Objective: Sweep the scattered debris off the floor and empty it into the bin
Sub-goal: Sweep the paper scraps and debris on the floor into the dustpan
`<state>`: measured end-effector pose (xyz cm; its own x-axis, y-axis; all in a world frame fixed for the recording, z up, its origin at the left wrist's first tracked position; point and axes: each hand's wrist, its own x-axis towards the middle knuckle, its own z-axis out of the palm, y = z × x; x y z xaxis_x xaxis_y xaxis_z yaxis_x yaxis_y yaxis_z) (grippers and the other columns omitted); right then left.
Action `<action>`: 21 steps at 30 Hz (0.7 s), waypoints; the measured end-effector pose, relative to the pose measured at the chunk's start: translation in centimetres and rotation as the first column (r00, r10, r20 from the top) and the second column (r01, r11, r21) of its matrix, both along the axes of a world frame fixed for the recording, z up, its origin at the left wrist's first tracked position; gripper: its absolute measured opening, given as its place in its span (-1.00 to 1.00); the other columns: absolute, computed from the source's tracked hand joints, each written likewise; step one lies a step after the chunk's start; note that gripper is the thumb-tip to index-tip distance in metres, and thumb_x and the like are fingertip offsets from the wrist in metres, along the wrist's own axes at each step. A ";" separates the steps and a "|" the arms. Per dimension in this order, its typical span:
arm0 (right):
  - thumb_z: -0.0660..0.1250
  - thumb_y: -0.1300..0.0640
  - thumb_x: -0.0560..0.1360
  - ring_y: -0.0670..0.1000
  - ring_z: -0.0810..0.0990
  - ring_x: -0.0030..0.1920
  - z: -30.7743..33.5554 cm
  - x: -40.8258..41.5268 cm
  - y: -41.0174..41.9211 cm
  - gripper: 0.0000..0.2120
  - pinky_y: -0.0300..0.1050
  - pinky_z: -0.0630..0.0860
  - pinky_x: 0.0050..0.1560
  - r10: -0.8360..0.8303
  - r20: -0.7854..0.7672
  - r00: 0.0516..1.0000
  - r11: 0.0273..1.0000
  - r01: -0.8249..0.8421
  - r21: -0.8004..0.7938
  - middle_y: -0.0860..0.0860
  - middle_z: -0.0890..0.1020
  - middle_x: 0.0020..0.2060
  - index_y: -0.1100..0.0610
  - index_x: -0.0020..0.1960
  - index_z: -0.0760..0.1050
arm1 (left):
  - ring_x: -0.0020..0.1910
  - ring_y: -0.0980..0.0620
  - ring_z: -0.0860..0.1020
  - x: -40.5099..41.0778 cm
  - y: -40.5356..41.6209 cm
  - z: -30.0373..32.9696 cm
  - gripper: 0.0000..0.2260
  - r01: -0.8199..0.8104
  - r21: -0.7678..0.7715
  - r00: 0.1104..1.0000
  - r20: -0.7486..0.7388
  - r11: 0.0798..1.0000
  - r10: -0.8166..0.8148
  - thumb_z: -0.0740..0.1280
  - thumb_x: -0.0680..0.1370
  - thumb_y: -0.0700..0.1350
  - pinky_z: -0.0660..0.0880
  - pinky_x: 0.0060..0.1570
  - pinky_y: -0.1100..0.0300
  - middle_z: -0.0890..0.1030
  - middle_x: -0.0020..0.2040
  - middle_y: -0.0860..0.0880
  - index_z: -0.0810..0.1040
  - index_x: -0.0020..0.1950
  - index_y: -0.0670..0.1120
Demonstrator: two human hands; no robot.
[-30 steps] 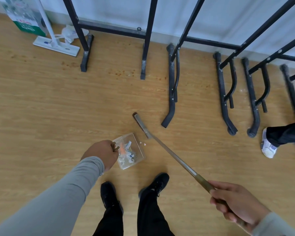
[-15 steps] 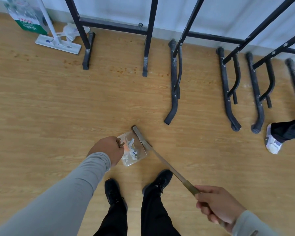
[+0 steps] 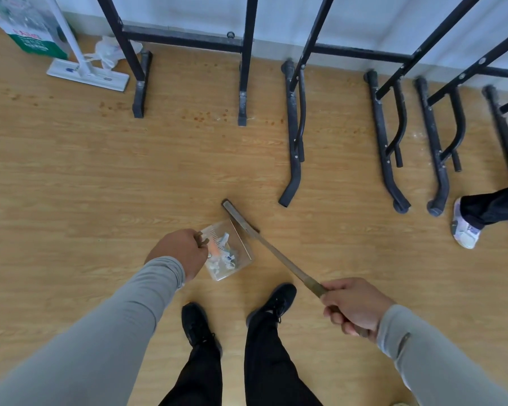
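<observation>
Clear plastic makes up the dustpan (image 3: 228, 252), which sits on the wooden floor (image 3: 71, 177) just ahead of the person's black shoes (image 3: 272, 300). Inside it lies a small heap of debris (image 3: 225, 254): white scraps with bits of blue and one orange piece. The left hand (image 3: 178, 253) grips the dustpan's dark handle at the pan's left edge, its fingers (image 3: 198, 240) curled round the handle, so the debris lies just to the right of them, inside the pan and not touching them. The right hand (image 3: 354, 307) is closed round the brownish grip of a long-handled broom (image 3: 272, 253), fingers wrapped fully about the shaft. That shaft runs diagonally up and to the left, and its narrow head rests on the floor against the pan's far, open edge, just beyond the debris. Both arms wear grey sleeves.

Along the white wall stand black metal frames (image 3: 294, 133) with curved feet on the floor. At the upper left a white flat mop (image 3: 87, 74) rests beside a green and white bag (image 3: 31, 27) and a crumpled white plastic bag (image 3: 109, 52). At the right edge another person's dark trouser leg and white sneaker (image 3: 464, 230) show.
</observation>
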<state>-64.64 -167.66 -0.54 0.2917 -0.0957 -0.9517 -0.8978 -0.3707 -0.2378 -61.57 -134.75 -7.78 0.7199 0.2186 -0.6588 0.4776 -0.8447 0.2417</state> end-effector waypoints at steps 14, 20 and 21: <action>0.28 0.35 0.59 -0.01 0.38 -0.49 3.3 0.9 -4.0 -0.67 -0.23 0.29 -0.61 -0.053 0.013 0.999 0.998 0.053 0.015 0.18 0.56 -0.33 0.20 0.33 0.51 | -0.18 -0.04 0.60 -1.7 -0.2 0.3 -0.78 0.002 -0.014 1.000 0.004 1.000 -0.002 0.22 0.59 0.04 0.55 -0.18 0.10 0.62 -0.15 0.01 0.56 0.14 0.01; 0.27 0.36 0.57 -0.01 0.37 -0.52 2.3 0.9 -3.3 -0.67 -0.25 0.27 -0.61 0.015 0.047 0.999 0.998 -0.012 -0.058 0.17 0.55 -0.36 0.17 0.31 0.51 | -0.18 -0.03 0.61 -2.4 -0.2 0.1 -0.80 -0.013 -0.022 1.000 -0.004 1.000 0.013 0.24 0.58 0.03 0.58 -0.13 0.09 0.63 -0.14 0.01 0.58 0.12 0.02; 0.26 0.36 0.57 -0.02 0.37 -0.51 2.1 0.6 -2.7 -0.68 -0.23 0.27 -0.60 0.054 0.056 0.997 0.996 -0.050 -0.073 0.16 0.54 -0.36 0.14 0.29 0.52 | -0.17 -0.03 0.61 -2.4 -0.2 0.1 -0.80 -0.013 -0.023 1.000 -0.008 1.000 0.013 0.24 0.58 0.03 0.58 -0.14 0.09 0.63 -0.13 0.01 0.57 0.12 0.02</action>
<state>-64.06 -170.33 1.57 0.3519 -0.1467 -0.9245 -0.8626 -0.4343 -0.2595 -63.97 -134.95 -7.66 0.7119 0.2127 -0.6693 0.4903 -0.8328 0.2568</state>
